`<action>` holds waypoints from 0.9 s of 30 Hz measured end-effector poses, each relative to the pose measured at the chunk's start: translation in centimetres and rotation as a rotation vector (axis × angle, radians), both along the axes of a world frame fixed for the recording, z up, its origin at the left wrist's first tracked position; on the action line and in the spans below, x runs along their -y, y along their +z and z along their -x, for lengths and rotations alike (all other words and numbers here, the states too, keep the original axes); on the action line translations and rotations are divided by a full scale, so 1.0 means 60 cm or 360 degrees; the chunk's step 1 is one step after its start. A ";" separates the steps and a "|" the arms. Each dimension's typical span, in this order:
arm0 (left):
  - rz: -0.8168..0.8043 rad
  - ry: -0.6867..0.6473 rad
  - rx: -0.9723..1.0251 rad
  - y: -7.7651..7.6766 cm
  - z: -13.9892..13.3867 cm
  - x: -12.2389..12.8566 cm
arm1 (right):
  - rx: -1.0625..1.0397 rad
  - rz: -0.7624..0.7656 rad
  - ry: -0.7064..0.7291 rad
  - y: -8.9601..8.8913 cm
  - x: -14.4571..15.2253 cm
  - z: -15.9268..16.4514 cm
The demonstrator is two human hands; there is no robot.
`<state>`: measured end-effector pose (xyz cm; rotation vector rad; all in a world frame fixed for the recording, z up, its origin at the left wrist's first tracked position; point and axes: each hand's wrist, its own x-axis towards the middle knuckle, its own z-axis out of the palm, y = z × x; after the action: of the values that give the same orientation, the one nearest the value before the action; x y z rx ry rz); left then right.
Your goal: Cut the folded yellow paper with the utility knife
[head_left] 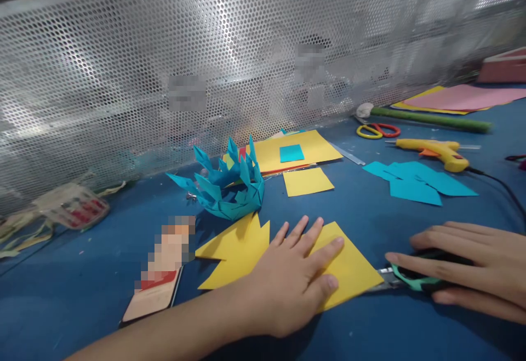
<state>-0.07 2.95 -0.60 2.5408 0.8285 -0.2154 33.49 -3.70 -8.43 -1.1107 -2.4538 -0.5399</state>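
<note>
My left hand (293,279) lies flat, fingers spread, pressing down a yellow paper square (349,265) on the blue table. Left of it lies a yellow folded piece with pointed edges (236,248). My right hand (472,265) grips a utility knife with a teal and black handle (413,281), its blade at the paper's right corner. Behind them stands a teal folded paper crown (228,185).
A phone (158,279) lies at the left. Yellow sheets (296,150), a small yellow square (307,181), teal paper pieces (419,183), a yellow glue gun (438,152), scissors (378,130), a green stick (431,120) and pink sheets (464,98) lie farther back. A perforated metal screen (246,59) walls the far edge.
</note>
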 end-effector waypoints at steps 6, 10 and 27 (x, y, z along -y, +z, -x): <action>0.0019 0.0005 0.0010 0.000 -0.001 -0.002 | -0.0227 0.0000 -0.0081 -0.032 0.010 -0.010; 0.0125 -0.0032 -0.0040 0.013 0.001 -0.012 | -0.0044 -0.0027 0.0004 -0.008 -0.007 -0.005; 0.0133 -0.0297 -0.0054 0.019 0.021 -0.029 | 0.0357 -0.0127 0.0310 0.055 -0.034 0.063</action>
<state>-1.34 4.72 0.53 2.5413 0.5817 -0.3457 29.72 -1.68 -5.10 -0.8064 -2.6676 -0.7277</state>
